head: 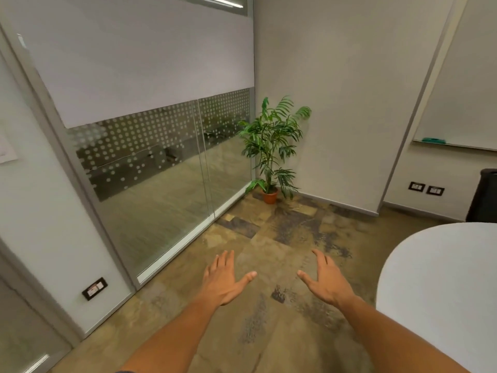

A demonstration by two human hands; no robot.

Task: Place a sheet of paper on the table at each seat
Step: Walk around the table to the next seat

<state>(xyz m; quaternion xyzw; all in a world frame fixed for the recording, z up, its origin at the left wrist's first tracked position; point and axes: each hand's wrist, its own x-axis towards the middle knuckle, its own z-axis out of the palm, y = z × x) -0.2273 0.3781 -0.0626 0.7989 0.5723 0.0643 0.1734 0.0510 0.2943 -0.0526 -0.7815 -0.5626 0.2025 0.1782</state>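
**Reaching out with both hands bare over the carpet**

Holding our arms forward, we see the left hand (224, 281) and the right hand (326, 281) side by side and apart, palms down, fingers spread and released, grasping nothing. Both hang above the patchy brown carpet (269, 232). We see no sheet of paper anywhere, so we cannot tell where it is. At the near right, the rounded edge of the white table (441, 286) comes into view, close beside our right forearm, its visible top bare. Far ahead, a potted plant (271, 146) stands in the corner where the glass partition (161, 168) on the left meets the plain wall. On the far right hangs a whiteboard (462, 84).
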